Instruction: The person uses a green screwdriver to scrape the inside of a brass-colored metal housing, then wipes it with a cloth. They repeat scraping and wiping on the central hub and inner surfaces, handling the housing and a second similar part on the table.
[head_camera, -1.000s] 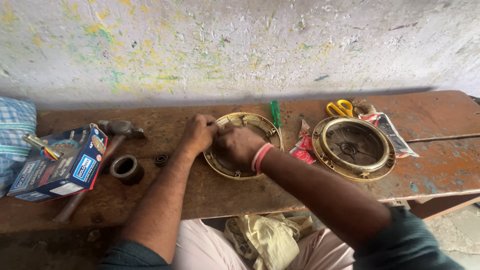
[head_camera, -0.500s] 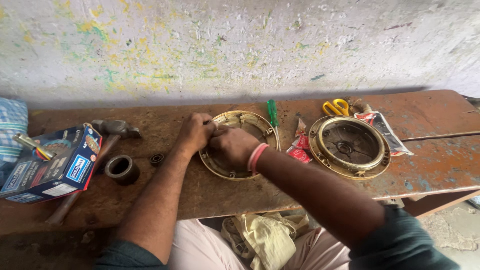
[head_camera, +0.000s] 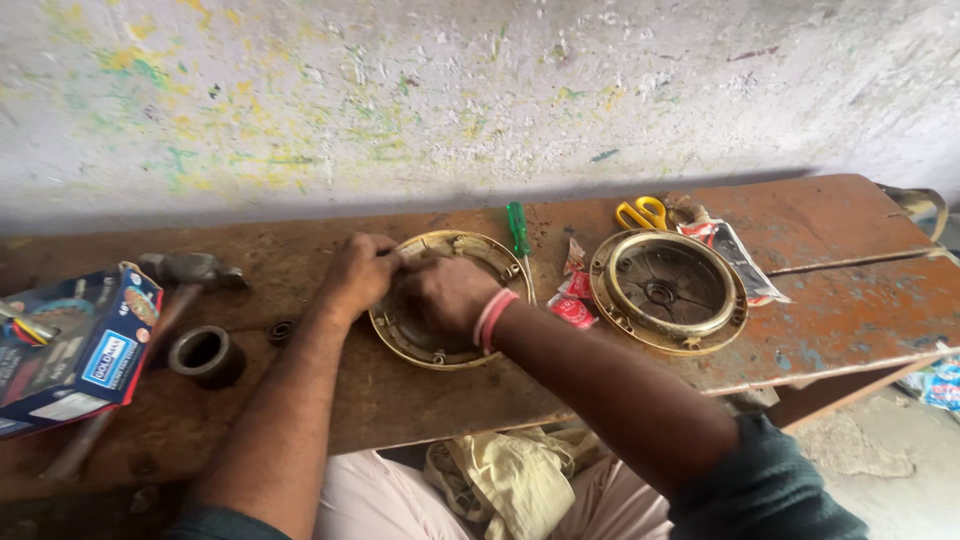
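Observation:
A round brass-coloured housing (head_camera: 492, 257) lies flat on the worn wooden bench (head_camera: 420, 400). My left hand (head_camera: 357, 274) rests on its left rim, fingers curled onto the top edge. My right hand (head_camera: 449, 290), with pink bands at the wrist, covers the middle of the housing; what its fingers touch is hidden. A second, similar brass housing (head_camera: 667, 290) with a dark ribbed centre lies to the right, apart from both hands.
A green-handled screwdriver (head_camera: 518, 232) lies beside the first housing. Yellow scissors (head_camera: 641, 212) and red packets (head_camera: 572, 300) sit near the second. At left are a hammer (head_camera: 185, 275), a metal ring (head_camera: 205, 355), a small bearing (head_camera: 280, 330) and a blue box (head_camera: 85, 350). Cloth (head_camera: 505, 480) lies on my lap.
My hands have stayed on the same housing with only small finger shifts. The view has drifted slightly.

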